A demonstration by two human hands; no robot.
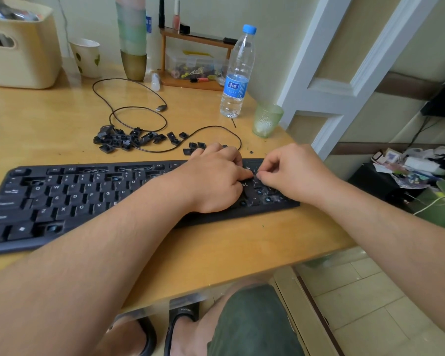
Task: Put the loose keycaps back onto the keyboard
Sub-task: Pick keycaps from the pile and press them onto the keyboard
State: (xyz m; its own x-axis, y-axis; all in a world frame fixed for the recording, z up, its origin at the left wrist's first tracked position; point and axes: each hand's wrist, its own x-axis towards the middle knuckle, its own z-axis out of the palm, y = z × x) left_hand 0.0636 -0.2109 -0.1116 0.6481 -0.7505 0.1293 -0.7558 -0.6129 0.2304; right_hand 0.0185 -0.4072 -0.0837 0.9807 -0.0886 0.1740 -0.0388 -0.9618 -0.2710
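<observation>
Keyboard (70,201): black, long axis running left to right across the bench (49,129), several sockets bare.
Loose keycaps (123,140): heap in centre frame, behind the keyboard, up and left of both hands; the left hand is the nearer.
Left hand (213,176): fingers curled down over the keyboard's right section; whether it grips a cap cannot be told.
Right hand (290,173): fingertips pinched at a key site, apparently on a small cap.
Water bottle (238,75) behind, upper centre; tiled floor lower right.
</observation>
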